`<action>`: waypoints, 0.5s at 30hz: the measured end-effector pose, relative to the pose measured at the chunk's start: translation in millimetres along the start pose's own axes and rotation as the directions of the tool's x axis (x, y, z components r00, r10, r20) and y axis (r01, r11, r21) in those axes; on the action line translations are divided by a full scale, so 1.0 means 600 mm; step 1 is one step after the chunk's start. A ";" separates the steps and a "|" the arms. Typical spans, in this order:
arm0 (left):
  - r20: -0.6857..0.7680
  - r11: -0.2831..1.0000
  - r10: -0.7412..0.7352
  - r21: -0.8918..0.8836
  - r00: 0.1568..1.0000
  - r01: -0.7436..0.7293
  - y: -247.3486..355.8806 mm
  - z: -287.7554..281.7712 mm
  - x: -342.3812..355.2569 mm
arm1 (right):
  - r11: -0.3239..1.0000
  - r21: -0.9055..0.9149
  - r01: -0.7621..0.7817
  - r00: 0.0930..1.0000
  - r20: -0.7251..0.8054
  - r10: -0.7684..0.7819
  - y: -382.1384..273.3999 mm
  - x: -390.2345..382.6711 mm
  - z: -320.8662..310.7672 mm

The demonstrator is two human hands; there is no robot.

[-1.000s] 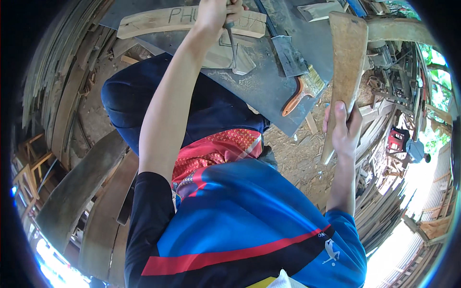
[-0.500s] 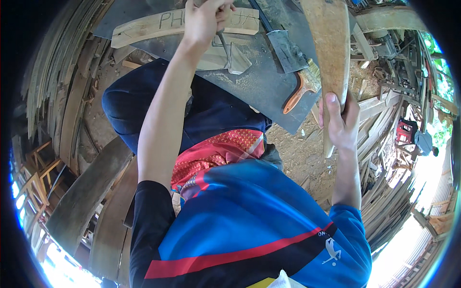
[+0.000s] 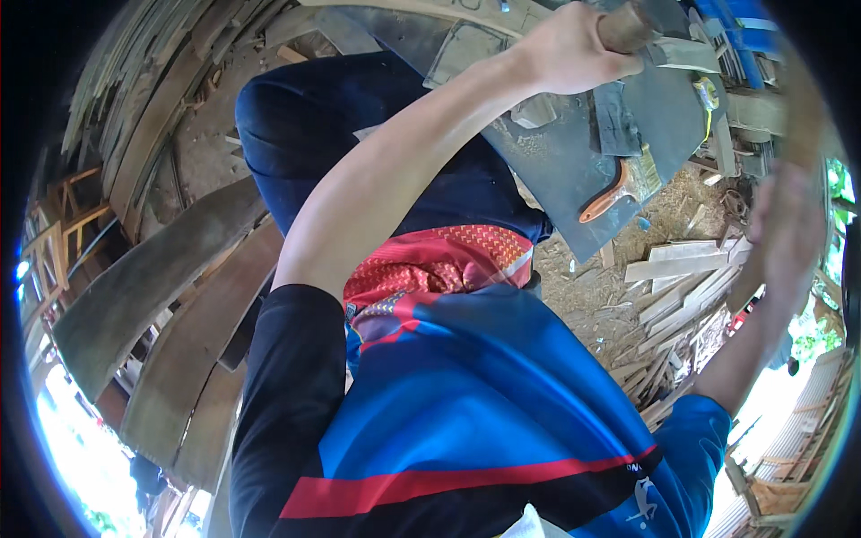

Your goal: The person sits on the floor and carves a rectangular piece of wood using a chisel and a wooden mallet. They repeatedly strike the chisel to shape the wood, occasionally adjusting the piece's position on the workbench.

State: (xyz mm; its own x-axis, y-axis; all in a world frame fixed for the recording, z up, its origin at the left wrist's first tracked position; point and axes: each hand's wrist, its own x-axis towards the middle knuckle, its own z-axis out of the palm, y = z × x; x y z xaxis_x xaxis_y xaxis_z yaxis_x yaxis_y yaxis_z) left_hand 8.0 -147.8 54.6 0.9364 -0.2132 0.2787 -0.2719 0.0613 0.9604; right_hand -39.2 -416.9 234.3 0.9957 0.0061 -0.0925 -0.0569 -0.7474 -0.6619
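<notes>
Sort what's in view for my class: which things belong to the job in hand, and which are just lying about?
In the job, being held:
wooden handle, in the left hand
wooden club, blurred, in the right hand

Apparently just lying about:
orange-handled brush
yellow tape measure
planks on the ground

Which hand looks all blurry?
The right hand, out at the picture's right side, holding a blurred wooden bat. The left hand looks sharper; it grips a round wooden handle.
</notes>
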 end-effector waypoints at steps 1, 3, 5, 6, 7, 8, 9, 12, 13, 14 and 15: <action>0.007 1.000 -0.026 0.001 1.000 0.026 0.000 0.000 0.000 | 0.998 0.057 0.017 0.999 -0.033 -0.015 0.007 0.006 -0.007; 0.018 0.997 -0.077 0.011 0.997 0.077 0.003 0.000 0.004 | 0.998 -0.061 0.010 0.999 -0.033 -0.012 -0.005 0.007 0.017; 0.001 0.998 0.006 -0.057 1.000 -0.006 -0.008 0.001 -0.006 | 0.905 -0.424 -0.024 0.999 0.028 0.039 -0.045 -0.012 0.072; -0.012 0.995 0.050 -0.087 0.999 -0.051 -0.012 -0.003 -0.006 | 0.897 -0.442 0.018 0.999 0.035 -0.003 -0.055 -0.009 0.068; -0.001 0.999 0.021 -0.038 1.000 -0.021 -0.016 -0.009 -0.001 | 0.886 -0.460 0.060 0.998 0.043 -0.045 -0.061 -0.004 0.065; 0.016 1.000 -0.008 -0.021 1.000 0.008 -0.011 -0.006 -0.001 | 0.921 -0.389 0.026 0.998 -0.040 -0.045 -0.030 0.018 0.012; 0.042 0.999 -0.041 0.005 0.998 0.041 -0.009 0.001 -0.001 | 0.996 -0.087 0.007 0.991 -0.134 -0.018 -0.029 0.025 0.000; 0.041 0.998 -0.055 -0.026 0.998 0.056 -0.011 0.006 -0.007 | 0.970 0.241 0.038 0.983 -0.183 0.007 -0.058 0.008 0.049; 0.026 0.998 -0.054 -0.012 0.998 0.055 -0.010 -0.001 -0.006 | 0.996 -0.032 0.088 0.996 0.005 -0.088 -0.054 -0.004 0.081; 0.033 1.000 -0.012 -0.010 0.999 0.012 -0.014 0.000 -0.008 | 0.934 -0.314 0.172 0.973 0.201 -0.111 -0.056 -0.011 0.092; 0.015 1.000 0.008 -0.010 1.000 -0.008 -0.019 -0.001 -0.006 | 0.941 -0.299 0.160 0.982 0.142 -0.122 -0.057 -0.011 0.082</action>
State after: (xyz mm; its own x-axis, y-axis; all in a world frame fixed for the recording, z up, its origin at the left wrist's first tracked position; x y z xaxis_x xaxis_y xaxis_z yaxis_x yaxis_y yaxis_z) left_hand 7.9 -147.3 42.7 0.9308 -0.2272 0.2862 -0.2768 0.0728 0.9582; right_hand -47.6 -358.7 221.2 0.9747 0.1911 -0.1156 0.1273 -0.9007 -0.4154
